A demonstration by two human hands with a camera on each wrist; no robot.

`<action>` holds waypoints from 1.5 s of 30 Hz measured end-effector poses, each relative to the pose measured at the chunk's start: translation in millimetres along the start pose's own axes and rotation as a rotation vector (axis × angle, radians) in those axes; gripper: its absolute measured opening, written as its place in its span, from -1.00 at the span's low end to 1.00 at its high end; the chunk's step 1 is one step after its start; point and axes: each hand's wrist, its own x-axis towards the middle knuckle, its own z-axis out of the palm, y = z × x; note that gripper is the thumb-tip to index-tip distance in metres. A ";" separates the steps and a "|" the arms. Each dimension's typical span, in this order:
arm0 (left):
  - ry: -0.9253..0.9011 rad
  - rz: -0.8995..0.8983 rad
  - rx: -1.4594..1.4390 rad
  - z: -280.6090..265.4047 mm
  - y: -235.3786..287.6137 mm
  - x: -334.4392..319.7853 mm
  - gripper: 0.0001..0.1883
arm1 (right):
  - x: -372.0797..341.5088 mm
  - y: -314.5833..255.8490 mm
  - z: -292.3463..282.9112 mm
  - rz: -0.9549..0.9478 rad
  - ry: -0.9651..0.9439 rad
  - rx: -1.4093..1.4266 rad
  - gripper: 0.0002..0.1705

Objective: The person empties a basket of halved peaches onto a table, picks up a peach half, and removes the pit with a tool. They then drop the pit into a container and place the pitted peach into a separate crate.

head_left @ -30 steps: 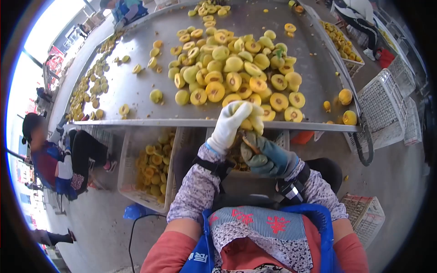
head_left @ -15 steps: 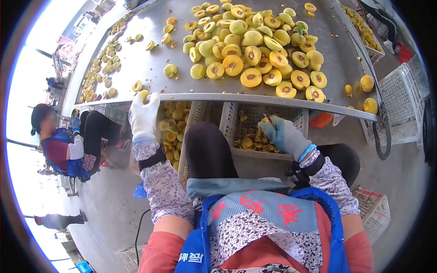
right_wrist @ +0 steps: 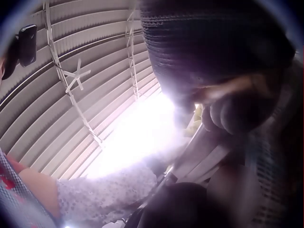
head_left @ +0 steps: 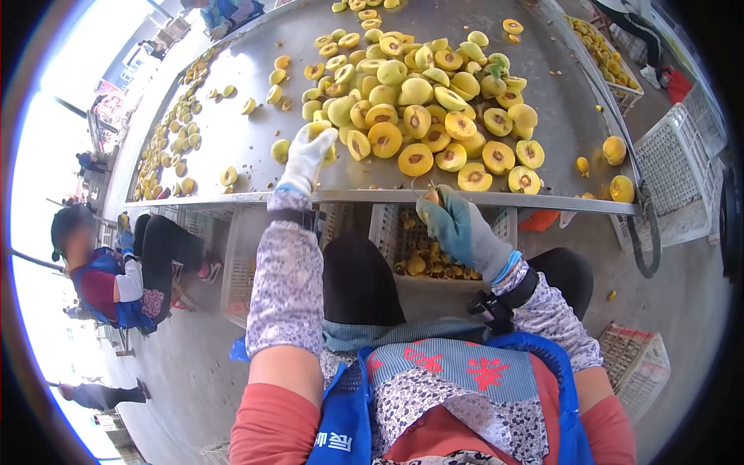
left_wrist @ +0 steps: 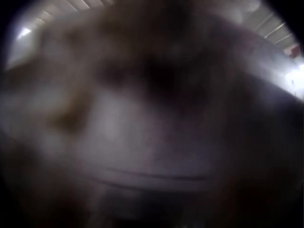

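Observation:
In the head view, my white-gloved left hand (head_left: 308, 159) reaches over the metal table (head_left: 232, 139) at the pile's left edge. Its thumb and fingers curl round a yellow-green peach (head_left: 318, 129), partly hidden by the glove. Many halved peaches (head_left: 415, 159), cut faces showing pits, lie heaped just right of it. By the table's front edge, my right hand (head_left: 459, 229) in a grey-blue glove grips a small tool with a wooden handle (right_wrist: 237, 88); a thin curved tip sticks out past the fingers. The left wrist view is blurred and dark.
Below the table stand a crate of peach scraps (head_left: 438, 267) and another white crate (head_left: 239, 267) to its left. Loose halves (head_left: 174, 139) line the table's far left side. A seated person (head_left: 105, 260) works at left; stacked crates (head_left: 674, 174) stand right.
My hands were together over a peach, then parted, the left swinging over the left crate. Now the left is at the pile with a peach; the right has risen from the scrap crate to the table edge.

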 end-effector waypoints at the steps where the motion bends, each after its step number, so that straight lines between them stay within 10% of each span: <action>1: -0.076 -0.029 -0.535 9.4 21.8 -28.2 -0.53 | 4.6 -2.6 2.1 -0.075 0.045 0.045 -0.71; 2: -0.082 -0.027 -0.530 17.4 25.5 -39.3 -0.53 | 9.6 -2.6 6.4 -0.077 0.053 0.048 -0.71; 4: -0.079 0.899 0.534 34.9 29.3 -57.0 -0.43 | 17.7 -1.7 15.6 -0.215 0.141 0.049 -0.74; 6: -0.016 0.954 0.566 63.2 48.4 -86.1 -0.33 | 16.7 -7.1 16.7 -0.209 0.134 -0.007 -0.79; 7: 0.026 0.880 0.469 75.2 44.4 -95.0 -0.52 | 17.1 -1.7 18.0 -0.299 0.167 -0.172 -0.80; 8: -0.185 0.185 -0.211 90.7 80.2 -126.6 -0.56 | 17.6 2.5 19.2 -0.386 0.201 -0.339 -0.79; 13: -0.025 0.804 0.414 121.9 42.8 -122.2 -0.44 | 17.9 10.8 17.4 -0.310 0.197 -0.175 -0.73; 16: -0.046 0.587 -0.154 131.7 6.4 -106.2 -0.43 | 12.1 -1.5 10.2 -0.442 0.245 -0.275 -0.74; 21: -0.017 0.556 0.055 140.3 42.1 -132.7 -0.38 | 10.6 -0.1 11.5 -0.306 0.315 -0.200 -0.53; 23: -0.115 0.457 -0.338 142.8 42.7 -134.8 -0.38 | 9.4 1.5 12.1 -0.267 0.308 -0.237 -0.52; 30: -0.155 0.495 -0.064 130.0 29.1 -128.9 -0.40 | 4.2 -8.3 6.8 -0.115 0.209 -0.418 -0.47; 33: -0.212 0.593 -0.087 126.2 31.8 -121.8 -0.78 | -1.7 -12.5 3.9 -0.105 0.182 -0.436 -0.47; 35: -0.460 0.227 -0.142 112.3 28.9 -112.9 -0.63 | -3.6 -9.1 2.0 -0.105 0.155 -0.411 -0.47; 37: -0.479 0.231 -0.182 109.8 26.4 -114.1 -0.55 | -2.0 2.3 3.1 -0.107 0.131 -0.385 -0.46; 43: -0.195 0.348 -0.490 152.9 24.7 -134.8 -0.45 | 1.0 14.7 7.4 -0.168 0.118 0.214 -0.55; 45: -0.156 0.276 -0.490 150.9 30.8 -133.5 -0.46 | -12.4 -14.4 -3.5 0.239 -0.078 0.494 -0.53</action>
